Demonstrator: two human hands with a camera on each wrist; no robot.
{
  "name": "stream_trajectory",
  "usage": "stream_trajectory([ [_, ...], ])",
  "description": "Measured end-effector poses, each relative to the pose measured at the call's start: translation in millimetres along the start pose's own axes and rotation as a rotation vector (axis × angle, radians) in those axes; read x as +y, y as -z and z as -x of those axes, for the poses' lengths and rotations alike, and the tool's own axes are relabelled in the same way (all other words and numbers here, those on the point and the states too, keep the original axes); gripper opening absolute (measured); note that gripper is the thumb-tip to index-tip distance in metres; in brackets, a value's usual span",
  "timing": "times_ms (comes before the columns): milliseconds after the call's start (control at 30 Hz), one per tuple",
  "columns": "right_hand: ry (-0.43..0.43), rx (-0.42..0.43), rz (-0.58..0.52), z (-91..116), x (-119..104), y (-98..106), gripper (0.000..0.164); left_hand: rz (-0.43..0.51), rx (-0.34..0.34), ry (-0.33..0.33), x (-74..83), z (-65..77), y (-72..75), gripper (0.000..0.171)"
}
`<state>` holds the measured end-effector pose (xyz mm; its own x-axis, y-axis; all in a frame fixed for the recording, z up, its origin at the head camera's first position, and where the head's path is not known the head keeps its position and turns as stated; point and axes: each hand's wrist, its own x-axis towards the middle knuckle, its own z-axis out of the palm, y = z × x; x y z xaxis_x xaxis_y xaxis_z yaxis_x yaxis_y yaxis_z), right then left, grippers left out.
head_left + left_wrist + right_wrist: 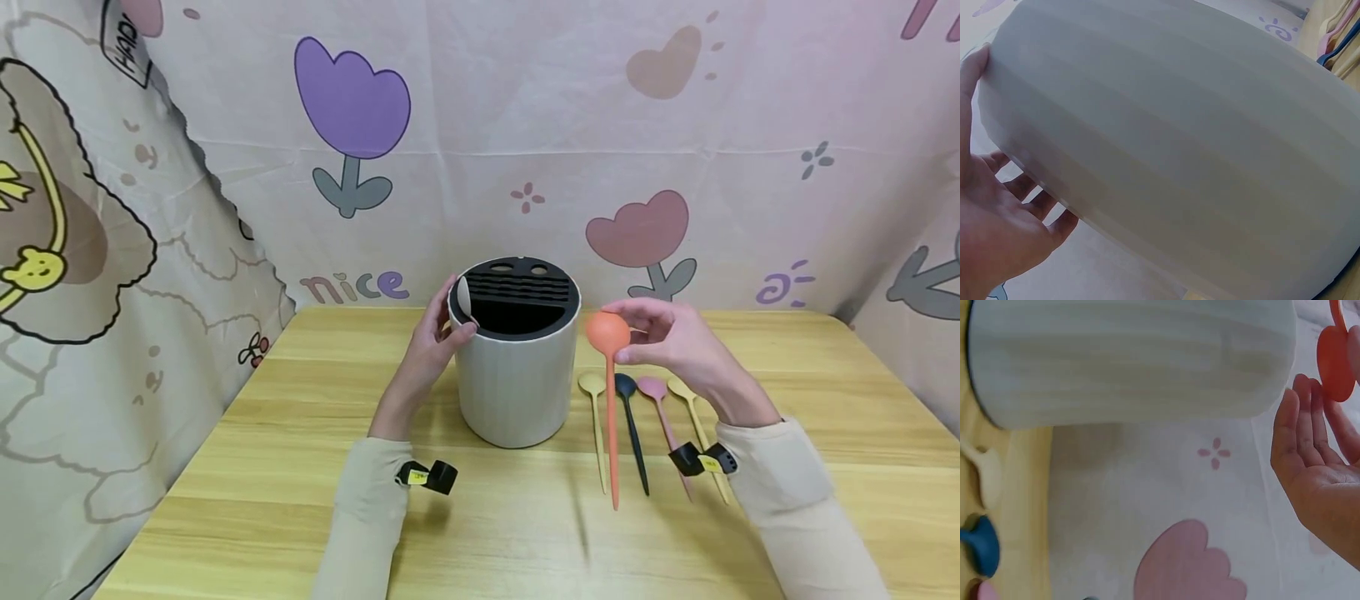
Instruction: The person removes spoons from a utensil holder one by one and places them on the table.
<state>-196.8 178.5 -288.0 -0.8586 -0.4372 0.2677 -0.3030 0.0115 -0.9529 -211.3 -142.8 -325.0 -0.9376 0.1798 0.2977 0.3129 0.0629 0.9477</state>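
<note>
A whitish round utensil holder (516, 383) with a black slotted lid (517, 283) stands upright on the table. My left hand (431, 354) grips it by its left side near the top, thumb at the front rim and fingers along the wall. Beside that thumb, a pale spoon (464, 297) stands in the lid's opening. To the right of the holder, my right hand (671, 337) pinches an orange spoon (609, 333) by its round bowl between thumb and fingers. Its long handle hangs straight down. In the right wrist view the orange bowl shows by the fingertips.
Under and beside the right hand lie a cream spoon (592, 383), a dark blue spoon (626, 386), a pink spoon (652, 387) and a second cream spoon (682, 388) in a row on the wooden table (300, 467). A printed cloth (480, 108) hangs behind the table.
</note>
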Motion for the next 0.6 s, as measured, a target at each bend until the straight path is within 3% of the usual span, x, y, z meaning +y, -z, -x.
stream_trajectory([
  [267, -0.126, 0.055, 0.191, 0.7, 25.5, 15.9, 0.049, 0.002, 0.004, 0.000, -0.8, 0.8, 1.5, 0.078],
  [600, -0.206, 0.037, 0.289, 2.4, 46.8, 43.1, 0.057, 0.004, 0.000, -0.003, 1.5, 0.8, -0.4, 0.080],
])
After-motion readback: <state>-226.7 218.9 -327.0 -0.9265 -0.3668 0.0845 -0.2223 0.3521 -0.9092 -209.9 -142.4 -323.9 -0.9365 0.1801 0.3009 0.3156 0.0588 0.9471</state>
